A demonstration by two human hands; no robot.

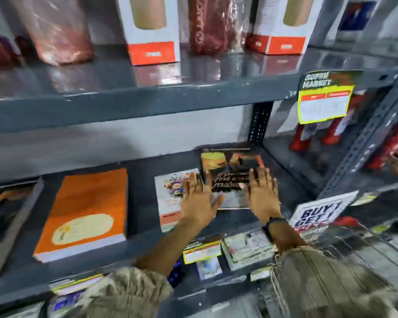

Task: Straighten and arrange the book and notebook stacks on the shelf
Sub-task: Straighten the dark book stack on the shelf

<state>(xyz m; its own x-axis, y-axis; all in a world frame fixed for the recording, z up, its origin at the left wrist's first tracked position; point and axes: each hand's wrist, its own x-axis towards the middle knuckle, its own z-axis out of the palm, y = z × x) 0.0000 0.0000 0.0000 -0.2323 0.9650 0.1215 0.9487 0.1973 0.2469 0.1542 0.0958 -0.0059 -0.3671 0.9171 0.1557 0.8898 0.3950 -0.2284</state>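
Both hands lie spread flat on the dark-covered book (230, 171) at the shelf's (138, 198) right end, left hand (197, 199) overlapping the white notebook (170, 193) beside it, right hand (261, 193) along its right edge. The glossy cover looks slippery; squaring by the side edges seems best.

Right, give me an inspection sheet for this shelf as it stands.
Surface: dark grey metal shelf, bare patches between the stacks.
Job's things: dark-covered book stack at the right end, turned slightly askew; white book beside it, partly under the left hand; orange notebook lying flat further left; another stack at the far left edge.
Clutter: price tags and a promo sign clipped to shelf edges.
Grippers: left hand and right hand both flat, fingers spread on the dark-covered stack.
Cables: nothing seen.
Surroundings: boxed and wrapped bottles on the shelf above; more printed goods below.
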